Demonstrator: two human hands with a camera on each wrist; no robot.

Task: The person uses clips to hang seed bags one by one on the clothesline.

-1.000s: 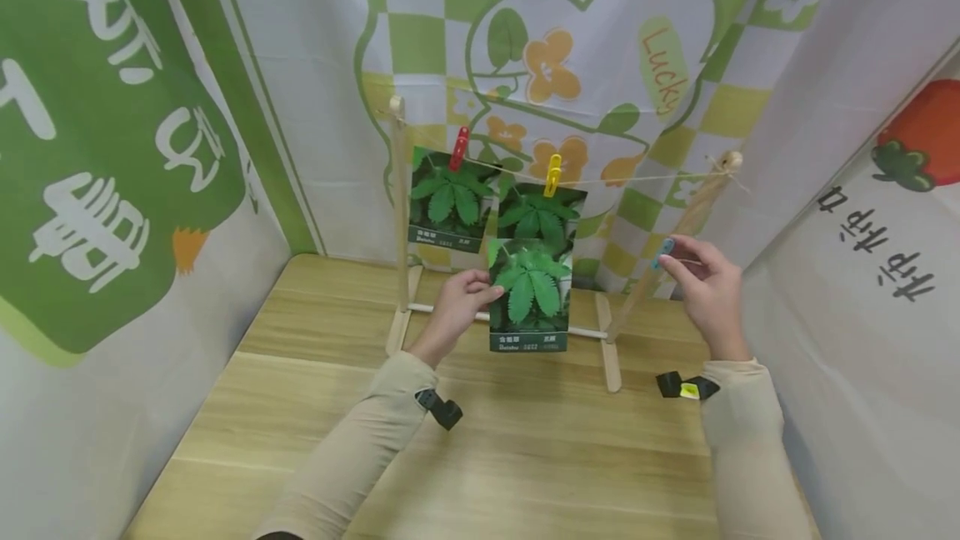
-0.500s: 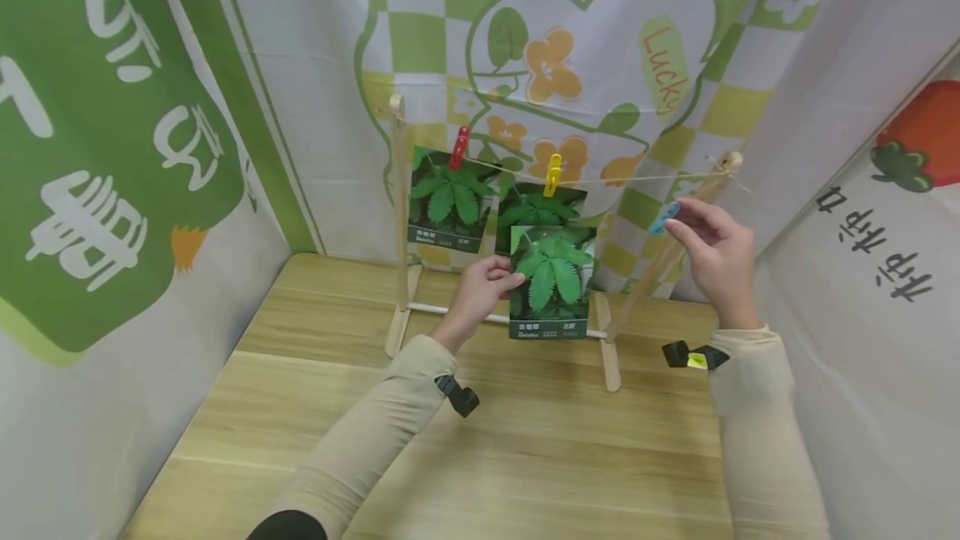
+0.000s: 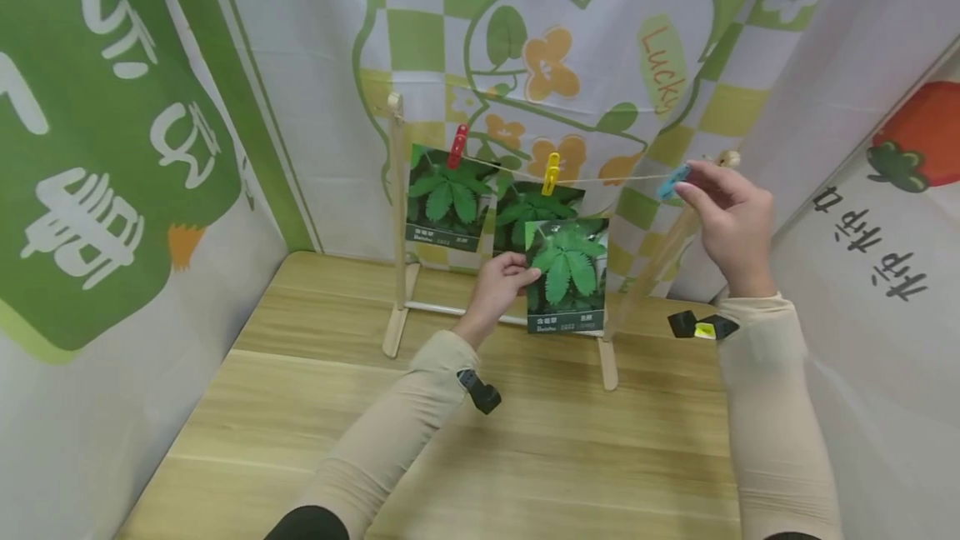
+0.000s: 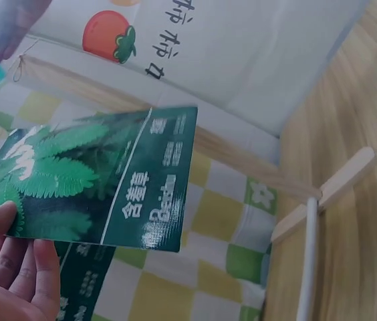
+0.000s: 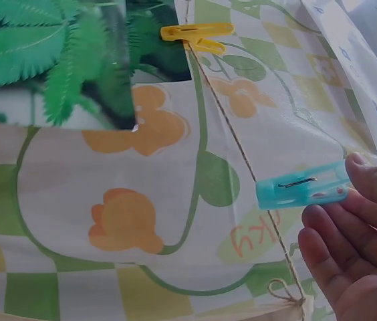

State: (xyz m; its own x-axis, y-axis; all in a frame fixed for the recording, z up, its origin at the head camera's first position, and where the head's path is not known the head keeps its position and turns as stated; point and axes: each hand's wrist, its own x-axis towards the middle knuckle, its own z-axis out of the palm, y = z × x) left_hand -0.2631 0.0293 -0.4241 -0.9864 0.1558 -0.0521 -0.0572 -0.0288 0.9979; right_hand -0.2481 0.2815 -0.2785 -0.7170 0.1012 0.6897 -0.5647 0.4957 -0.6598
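My left hand (image 3: pixel 501 288) pinches the left edge of a green seed packet (image 3: pixel 567 277) with a leaf picture, held in front of the rack. In my right hand (image 3: pixel 731 219) is a blue clothespin (image 3: pixel 674 182), pinched by its handle end; in the right wrist view its tip (image 5: pixel 267 194) overlaps the string (image 5: pixel 232 127), and whether it clips on cannot be told. Two similar packets hang from the string: one packet (image 3: pixel 450 198) under a red clothespin (image 3: pixel 458 147), another packet (image 3: pixel 531 208) under a yellow clothespin (image 3: pixel 551 173), partly hidden by the held one.
A wooden rack with a left post (image 3: pixel 397 207) and a slanted right post (image 3: pixel 656 265) carries the string and stands on the wooden table (image 3: pixel 525 457). A patterned curtain (image 3: pixel 420 40) hangs close behind; printed cloth walls flank both sides.
My left hand has moved right and slightly up with the packet, away from the yellow-pinned one. My right hand has risen with the blue clothespin to the string's height.
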